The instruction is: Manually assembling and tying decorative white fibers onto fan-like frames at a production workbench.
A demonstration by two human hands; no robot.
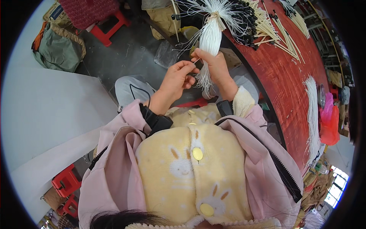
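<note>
A thick bundle of white strings (211,38) hangs between my knees and the table edge, bound near its top, where loose ends fan out. My right hand (219,68) is wrapped round its lower part, thumb on top, and the frayed tail hangs below the grip. Just to the left, my left hand (177,79) is closed in a pinch at the bundle's side. A thin pale strand runs between its fingertips and the right thumb. Whether that strand is wound round the bundle is hidden by the fingers.
The red table (274,82) curves along my right, bearing pale sticks (282,38) with black ends and another white string bundle (313,114). A pink-and-red plastic bag (329,124) is beyond. Leftward are a white panel (57,103), a green bag (59,49) and a red stool (108,29).
</note>
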